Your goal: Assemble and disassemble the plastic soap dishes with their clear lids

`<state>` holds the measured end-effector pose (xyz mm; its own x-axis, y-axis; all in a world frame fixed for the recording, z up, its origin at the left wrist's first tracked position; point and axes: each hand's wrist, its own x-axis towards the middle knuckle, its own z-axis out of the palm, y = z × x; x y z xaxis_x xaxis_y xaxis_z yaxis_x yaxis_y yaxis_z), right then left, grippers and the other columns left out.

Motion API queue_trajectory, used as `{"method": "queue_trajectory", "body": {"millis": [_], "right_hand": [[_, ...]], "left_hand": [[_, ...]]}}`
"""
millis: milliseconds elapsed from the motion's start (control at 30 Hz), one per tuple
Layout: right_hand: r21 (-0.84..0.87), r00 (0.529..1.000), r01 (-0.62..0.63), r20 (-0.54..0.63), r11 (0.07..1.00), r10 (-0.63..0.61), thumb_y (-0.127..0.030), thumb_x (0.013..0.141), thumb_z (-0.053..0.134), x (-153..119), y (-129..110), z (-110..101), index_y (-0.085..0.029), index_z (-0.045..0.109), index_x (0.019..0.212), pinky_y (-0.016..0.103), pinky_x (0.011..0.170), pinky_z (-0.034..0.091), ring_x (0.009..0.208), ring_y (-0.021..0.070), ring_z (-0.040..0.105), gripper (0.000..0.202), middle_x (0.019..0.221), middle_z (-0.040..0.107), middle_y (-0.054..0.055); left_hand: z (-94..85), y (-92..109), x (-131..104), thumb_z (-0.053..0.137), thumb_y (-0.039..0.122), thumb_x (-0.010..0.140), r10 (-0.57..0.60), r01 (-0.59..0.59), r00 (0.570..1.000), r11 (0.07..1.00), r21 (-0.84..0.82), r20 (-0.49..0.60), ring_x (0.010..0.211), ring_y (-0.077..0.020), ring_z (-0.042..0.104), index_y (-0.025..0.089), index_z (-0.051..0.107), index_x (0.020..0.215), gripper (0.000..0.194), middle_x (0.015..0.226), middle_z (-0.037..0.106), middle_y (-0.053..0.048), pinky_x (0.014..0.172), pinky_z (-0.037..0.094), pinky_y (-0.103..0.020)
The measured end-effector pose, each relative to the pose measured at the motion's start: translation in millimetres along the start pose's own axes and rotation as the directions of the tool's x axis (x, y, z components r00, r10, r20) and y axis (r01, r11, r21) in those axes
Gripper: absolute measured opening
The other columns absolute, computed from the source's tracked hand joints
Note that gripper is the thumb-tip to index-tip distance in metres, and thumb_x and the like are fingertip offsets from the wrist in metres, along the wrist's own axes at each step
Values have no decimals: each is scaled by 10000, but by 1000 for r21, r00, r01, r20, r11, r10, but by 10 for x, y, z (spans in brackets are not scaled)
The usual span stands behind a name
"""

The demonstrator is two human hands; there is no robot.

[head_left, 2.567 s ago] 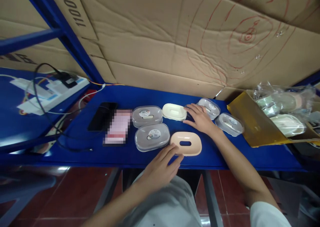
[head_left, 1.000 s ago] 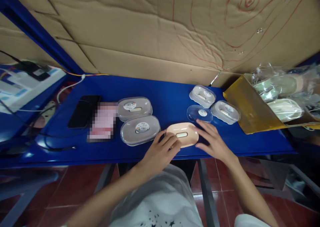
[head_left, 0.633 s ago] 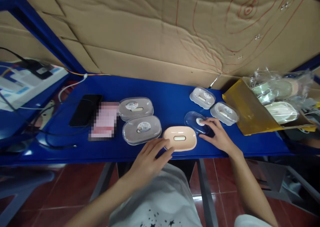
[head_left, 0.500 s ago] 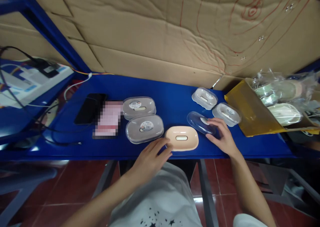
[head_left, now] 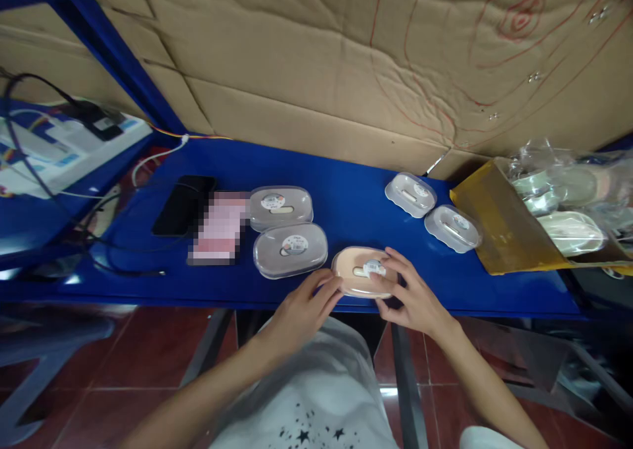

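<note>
Near the table's front edge lies a peach oval soap dish (head_left: 350, 279) with a pale bar-shaped piece in its middle. A clear lid (head_left: 366, 254) with a round white label now sits over it; whether it is fully seated I cannot tell. My left hand (head_left: 304, 304) pinches the dish's left end, fingers closed at the rim. My right hand (head_left: 414, 297) curves around the right end, gripping the lid with fingers on its top and edge. Just left are two lidded grey soap dishes, a nearer one (head_left: 270, 254) and a farther one (head_left: 297, 202).
Two smaller lidded dishes (head_left: 410, 195) stand at the back right. Beside them is an open carton (head_left: 509, 231) of bagged dishes. A black phone (head_left: 179, 205), a pixelated pink item (head_left: 220, 228), cables and a power strip (head_left: 93, 152) lie left. Cardboard (head_left: 297, 73) walls the back.
My right hand has moved left, bringing the clear lid from beside the peach soap dish onto it. My left hand stays at the dish's left end. The view has shifted slightly.
</note>
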<state>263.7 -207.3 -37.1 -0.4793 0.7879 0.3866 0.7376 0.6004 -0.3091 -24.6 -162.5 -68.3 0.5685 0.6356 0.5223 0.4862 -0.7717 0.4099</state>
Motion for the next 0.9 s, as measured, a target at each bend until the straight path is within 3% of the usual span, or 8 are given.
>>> {"method": "queue_trajectory", "body": {"millis": [100,200,300,400,533,700,800,900], "right_hand": [[-27,999,23,-31,999,-23,-240,956,760,-44,17,29,-341,489,1589,615,1182,544,1587,392,410,696,1466,579,132],[-66,999,-38,-28,997,36,-285,998,734,-42,108,4,-363,474,1608,631,1205,505,1595,382,407,667,1526,594,121],[-179,989,-147,-43,973,142,-323,1047,664,96,295,-10,-416,444,1634,688,1231,424,1591,388,412,634,1606,580,81],[-206,980,-200,-53,958,193,-385,1079,599,401,528,-15,-430,381,1677,674,1252,388,1592,381,412,638,1681,509,63],[-157,986,-161,28,974,167,-516,1103,506,728,871,-231,-406,214,1740,605,1308,338,1641,332,332,710,1789,323,37],[-372,864,-502,-249,781,436,-666,1057,492,380,1394,-655,-340,404,1684,716,1258,313,1607,441,359,712,1768,361,109],[-414,822,-561,-174,717,543,-697,1037,493,139,1655,-706,-294,450,1659,719,1199,392,1557,452,440,742,1728,423,157],[-381,848,-511,-80,770,524,-631,1056,475,173,1835,-670,-320,475,1638,707,1186,414,1509,414,516,660,1641,554,130]], "left_hand": [[-52,24,-18,527,255,1122,20,-20,1000,1000,16,-17,1125,-227,770,233,594,1337,226,1219,729,-82,954,690,-369],[-256,8,-5,632,230,1065,49,-38,987,996,77,-153,1154,-244,752,267,613,1351,289,1248,723,-80,960,683,-404],[-506,-110,116,729,277,1003,-34,89,971,970,225,-237,1342,-354,660,293,617,1412,424,1429,659,-133,1094,594,-562],[-608,-302,318,733,504,991,-222,270,961,886,377,-166,1573,-513,383,233,513,1576,681,1697,412,-234,1208,385,-755],[-529,-508,500,645,637,1005,-395,347,918,840,418,31,1625,-520,269,210,466,1634,781,1759,302,-242,1213,359,-764],[-509,-620,527,586,619,1033,-372,316,923,877,361,97,1651,-432,270,257,512,1608,684,1783,289,-159,1257,399,-639],[-528,-731,623,566,617,1038,-330,278,938,901,332,110,1646,-424,285,261,534,1590,658,1787,288,-123,1261,406,-622],[-505,-883,828,555,608,1044,-309,247,937,916,316,162,1643,-429,289,254,528,1596,656,1794,270,-124,1253,412,-627]]}}
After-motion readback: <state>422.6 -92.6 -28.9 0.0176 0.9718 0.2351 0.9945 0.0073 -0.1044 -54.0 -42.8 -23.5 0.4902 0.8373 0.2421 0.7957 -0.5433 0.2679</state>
